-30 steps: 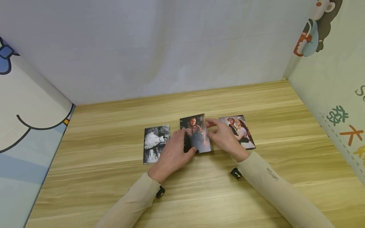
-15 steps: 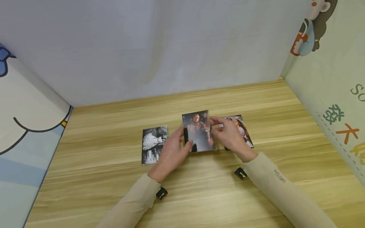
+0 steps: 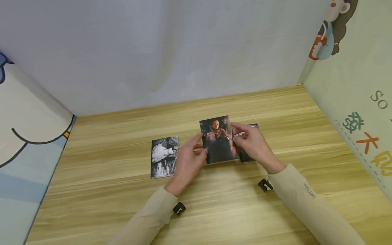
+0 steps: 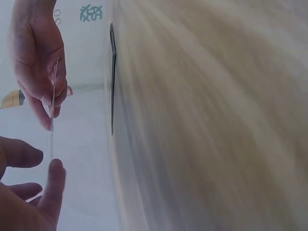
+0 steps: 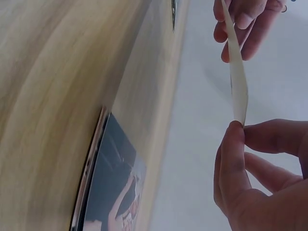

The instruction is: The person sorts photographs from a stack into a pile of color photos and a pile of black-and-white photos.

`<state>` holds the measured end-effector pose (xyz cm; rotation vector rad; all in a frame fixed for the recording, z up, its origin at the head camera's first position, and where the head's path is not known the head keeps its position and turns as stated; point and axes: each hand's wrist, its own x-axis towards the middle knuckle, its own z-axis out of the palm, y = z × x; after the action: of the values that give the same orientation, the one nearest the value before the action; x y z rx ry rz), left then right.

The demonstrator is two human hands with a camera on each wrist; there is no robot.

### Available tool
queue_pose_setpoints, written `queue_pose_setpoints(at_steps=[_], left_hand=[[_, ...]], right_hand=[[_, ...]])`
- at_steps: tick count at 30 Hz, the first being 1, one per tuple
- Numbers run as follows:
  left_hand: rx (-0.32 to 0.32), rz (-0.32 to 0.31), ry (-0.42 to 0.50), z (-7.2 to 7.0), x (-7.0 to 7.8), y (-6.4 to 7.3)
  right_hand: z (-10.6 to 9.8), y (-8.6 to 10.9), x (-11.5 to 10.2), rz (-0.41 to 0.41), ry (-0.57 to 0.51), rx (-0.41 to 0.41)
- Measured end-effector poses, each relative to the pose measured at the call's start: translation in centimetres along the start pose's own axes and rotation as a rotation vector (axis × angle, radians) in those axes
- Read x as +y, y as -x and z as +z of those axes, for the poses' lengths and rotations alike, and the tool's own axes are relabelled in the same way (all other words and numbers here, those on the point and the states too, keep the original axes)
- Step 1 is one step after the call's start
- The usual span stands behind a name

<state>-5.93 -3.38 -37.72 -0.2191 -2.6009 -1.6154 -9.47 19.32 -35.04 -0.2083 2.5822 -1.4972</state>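
In the head view a dark photo card (image 3: 218, 143), printed with two figures, is held up off the table between both hands. My left hand (image 3: 188, 160) has its thumb and fingers at the card's left edge. The right hand (image 3: 252, 141) pinches the opposite edge; in the right wrist view its fingertips (image 5: 236, 127) close on the thin pale card (image 5: 238, 82), seen edge-on. A black-and-white photo card (image 3: 164, 156) lies to the left. On the right lies another colour photo card (image 3: 246, 156), partly hidden by the right hand and the held card.
The pale wood-grain table (image 3: 122, 143) ends at a light grey back wall (image 3: 183, 51). Printed panels stand on the left (image 3: 24, 112) and right (image 3: 352, 88). Small black devices (image 3: 179, 208) sit at both wrists.
The dark photo card has risen from the table and shifted right, and it now overlaps the right-hand card in the head view. Both hands have moved right with it.
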Motion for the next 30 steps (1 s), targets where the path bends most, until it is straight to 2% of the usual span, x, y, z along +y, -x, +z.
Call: queue_pose_setpoints(at_steps=[5,9,16,19,27,30], left_hand=[[0.081,0.033,0.053,1.3,0.4,0.4],[0.114,0.014,0.092,2.2,0.9,0.6],[0.068,-0.109,0.213,3.5,1.9,0.9],[0.056,-0.15,0.237,3.9,2.1,0.8],[0.068,-0.16,0.257,5.4,2.5,1.3],[0.077,-0.165,0.278,6.1,2.6,1.5]], right_hand=[[-1.1,0.6,0.3,0.028,-0.005,-0.016],[-2.1,1.2,0.6,0.04,-0.025,-0.022],[-3.6,2.1,1.1,0.092,-0.102,-0.047],[-4.0,2.3,1.1,0.098,-0.115,-0.055],[-5.0,2.9,1.9,0.049,-0.062,-0.053],[-5.5,3.1,2.3,0.056,-0.042,-0.056]])
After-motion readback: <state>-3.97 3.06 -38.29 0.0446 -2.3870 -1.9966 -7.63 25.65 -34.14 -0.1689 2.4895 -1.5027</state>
